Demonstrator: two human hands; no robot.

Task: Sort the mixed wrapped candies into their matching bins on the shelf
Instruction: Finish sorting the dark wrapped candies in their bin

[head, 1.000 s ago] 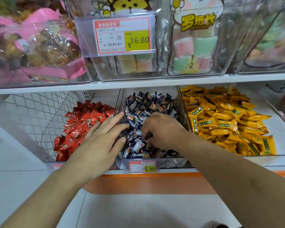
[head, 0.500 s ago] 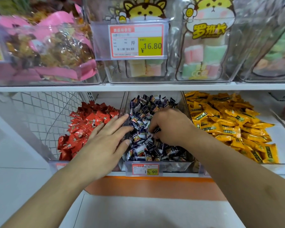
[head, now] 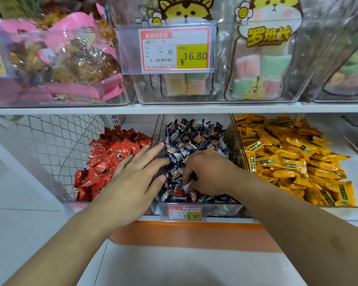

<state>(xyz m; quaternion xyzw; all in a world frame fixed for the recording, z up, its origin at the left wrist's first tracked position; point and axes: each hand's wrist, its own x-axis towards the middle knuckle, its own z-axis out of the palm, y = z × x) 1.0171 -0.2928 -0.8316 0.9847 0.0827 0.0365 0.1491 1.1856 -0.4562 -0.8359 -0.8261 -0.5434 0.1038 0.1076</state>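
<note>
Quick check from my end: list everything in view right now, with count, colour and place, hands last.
Red candies: a pile, red, lower left bin.
Dark candies: a pile, dark blue and white, lower middle bin.
Stray red candy: one, red, front of the middle bin among the dark ones.
Yellow candies: a pile, yellow-orange, lower right bin.
Lower price tag: one, red and yellow, front of the middle bin.
Upper price tag: one, red, white and yellow, upper middle bin.
Pastel sweets: several bags, pink and green, upper middle bins.
Pink-wrapped snacks: several, upper left bin.
Left hand: flat, across the red and middle bins.
Right hand: fingers curled into the dark candies; any hold is hidden.
</note>
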